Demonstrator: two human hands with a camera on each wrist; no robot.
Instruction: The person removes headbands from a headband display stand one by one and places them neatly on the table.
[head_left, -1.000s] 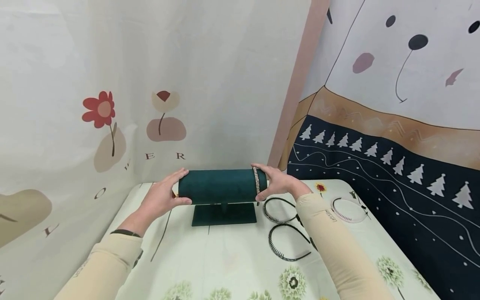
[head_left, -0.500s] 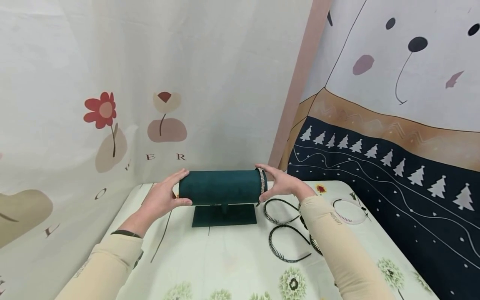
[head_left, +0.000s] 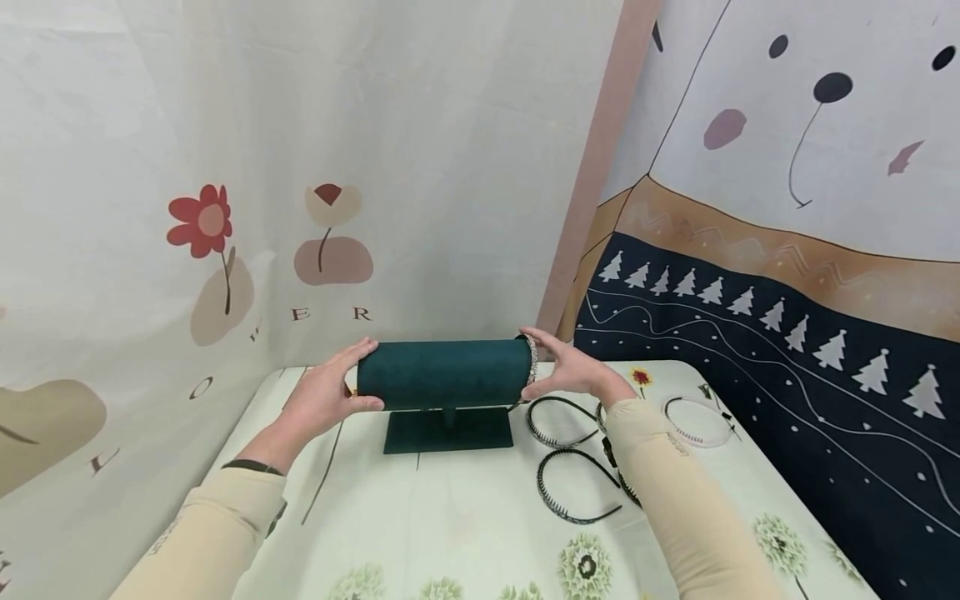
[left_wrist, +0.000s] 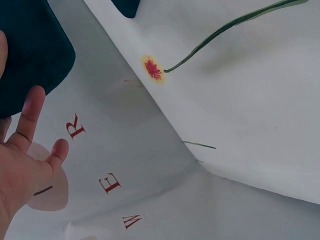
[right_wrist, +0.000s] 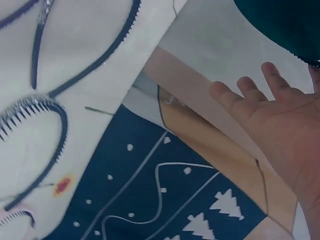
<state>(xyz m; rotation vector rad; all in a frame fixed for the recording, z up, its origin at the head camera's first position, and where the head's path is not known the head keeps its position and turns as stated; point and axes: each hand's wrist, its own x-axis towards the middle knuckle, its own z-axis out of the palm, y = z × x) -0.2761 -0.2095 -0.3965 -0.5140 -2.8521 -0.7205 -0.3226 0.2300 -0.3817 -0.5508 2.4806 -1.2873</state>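
Note:
A dark green velvet headband stand (head_left: 442, 372), a horizontal roll on a flat base, stands on the table. My left hand (head_left: 318, 402) grips the roll's left end with thumb and fingers; in the left wrist view its outer fingers (left_wrist: 31, 117) reach out past the roll. A glittery headband (head_left: 533, 360) sits at the right rim of the roll, and my right hand (head_left: 572, 369) pinches it between thumb and fingertips. The right wrist view shows only a bit of that headband by the fingers, below the green roll (right_wrist: 287, 20). Three other fingers of this hand are spread.
Black toothed headbands (head_left: 558, 487) lie on the table (head_left: 450, 525) right of the stand, partly under my right forearm. Farther right lies a pale pink headband (head_left: 693, 437). A printed white curtain (head_left: 435, 167) hangs close behind the table, a dark patterned cloth (head_left: 750, 375) on the right.
My right hand has moved right, drawing the glittery headband along the roll to its right rim. The left hand and the stand have stayed in place.

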